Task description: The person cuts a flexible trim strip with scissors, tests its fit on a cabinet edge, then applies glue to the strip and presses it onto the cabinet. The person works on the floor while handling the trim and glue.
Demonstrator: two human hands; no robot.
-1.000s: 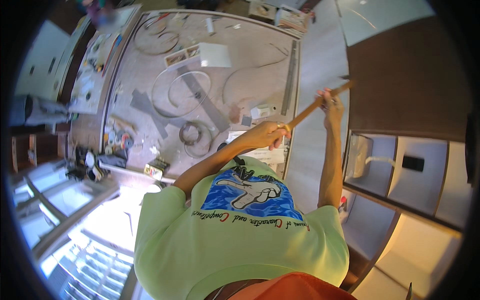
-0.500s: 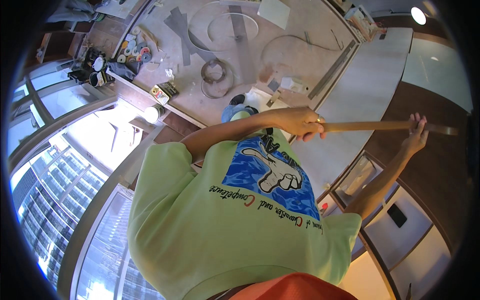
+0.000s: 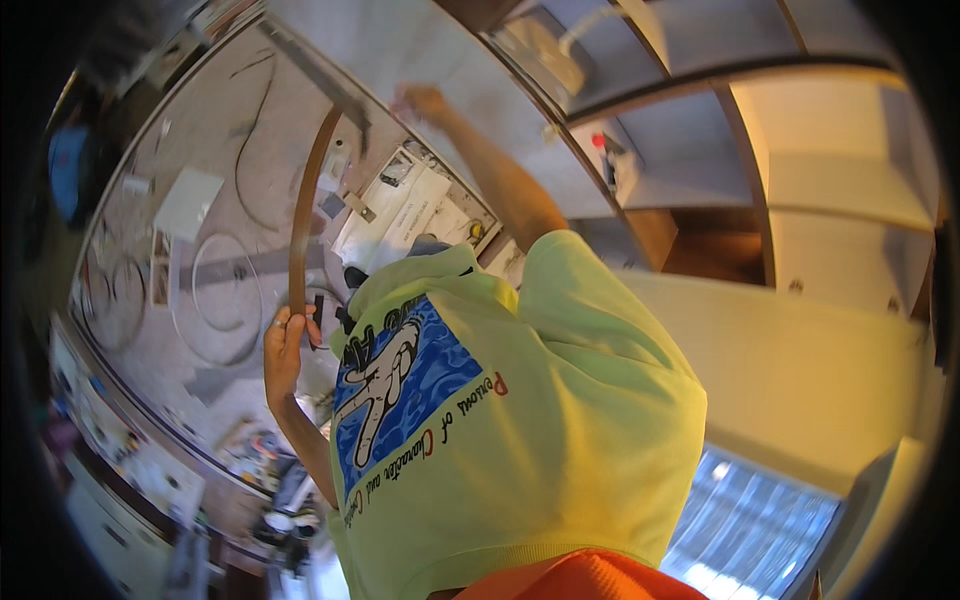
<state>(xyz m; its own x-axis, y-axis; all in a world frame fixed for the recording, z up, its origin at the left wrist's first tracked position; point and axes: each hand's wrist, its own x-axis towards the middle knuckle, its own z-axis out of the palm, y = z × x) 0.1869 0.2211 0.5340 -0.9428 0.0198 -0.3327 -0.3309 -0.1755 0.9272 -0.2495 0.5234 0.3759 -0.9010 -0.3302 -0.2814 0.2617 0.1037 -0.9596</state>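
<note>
My left hand (image 3: 285, 350) pinches the lower end of a long, flat brown strip (image 3: 310, 205), which looks like edge banding. The strip rises from the fingers in a slight curve, its far end free over the board-covered work area. A short dark piece shows beside the left fingers, and I cannot tell whether they hold it. To the right of the strip's far end, my right hand (image 3: 425, 103) is stretched out and apart from it. Motion smears its fingers.
Below the strip lies a pale work surface (image 3: 225, 395) with a loose white coil (image 3: 258, 300) and a white panel (image 3: 188, 203). A white box (image 3: 395, 215) sits near my body. Open cabinet compartments (image 3: 690, 150) with a small red object (image 3: 598, 140) stand at the right.
My view and body have turned toward the cabinets. The right hand has let go of the brown strip and moved apart from it; the left hand still holds it.
</note>
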